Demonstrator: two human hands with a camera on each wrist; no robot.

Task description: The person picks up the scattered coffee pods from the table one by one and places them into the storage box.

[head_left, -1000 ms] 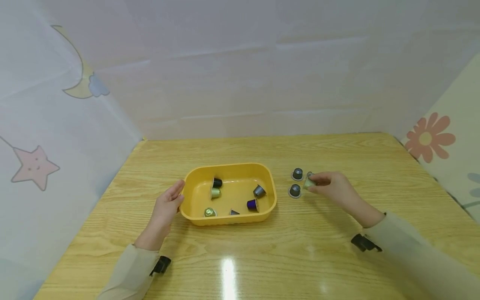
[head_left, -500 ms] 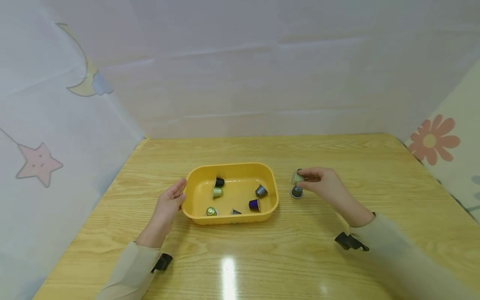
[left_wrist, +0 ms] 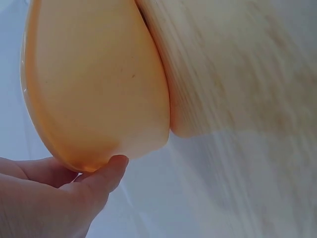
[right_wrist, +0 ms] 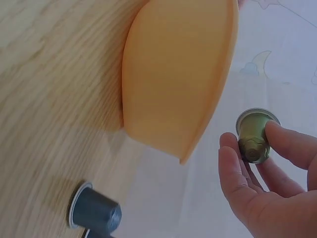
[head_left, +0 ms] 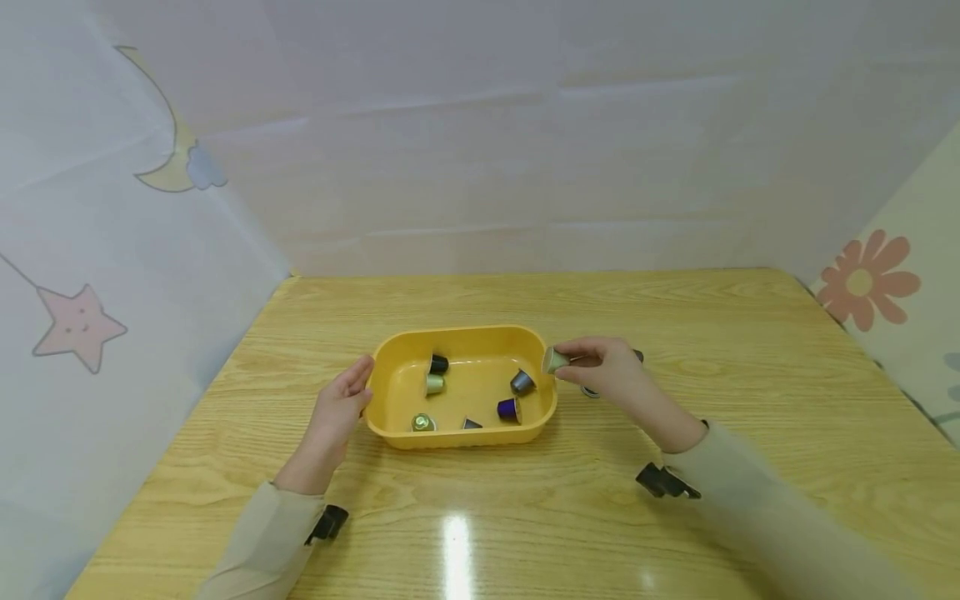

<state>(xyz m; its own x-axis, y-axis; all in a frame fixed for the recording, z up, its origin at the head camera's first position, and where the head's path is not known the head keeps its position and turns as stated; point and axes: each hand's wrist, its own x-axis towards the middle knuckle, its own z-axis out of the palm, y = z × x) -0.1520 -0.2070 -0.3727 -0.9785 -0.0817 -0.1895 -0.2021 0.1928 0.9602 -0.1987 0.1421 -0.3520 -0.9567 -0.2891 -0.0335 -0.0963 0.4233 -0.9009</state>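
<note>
My left hand [head_left: 337, 412] holds the left end of a yellow plastic basin [head_left: 457, 437]. In the left wrist view the thumb lies against the basin's outer wall [left_wrist: 104, 84], and the other fingertips are hidden at the rim. My right hand [head_left: 611, 371] pinches a light green coffee capsule [head_left: 553, 361] just above the basin's right rim. The right wrist view shows that green capsule [right_wrist: 253, 136] between thumb and fingers. Inside the basin lie a black capsule [head_left: 439, 364], a pale green one [head_left: 435, 384], a grey one [head_left: 522, 382], a purple one [head_left: 507, 409] and others.
Two dark grey capsules stand on the wooden table [head_left: 480, 525] right of the basin, mostly covered by my right hand in the head view. One grey capsule [right_wrist: 94, 210] shows plainly in the right wrist view. Cloth screens [head_left: 480, 150] enclose the table's back and sides.
My right hand has lifted the green capsule from beside the two grey ones and carried it left to the basin's right rim. The left hand has stayed at the basin.
</note>
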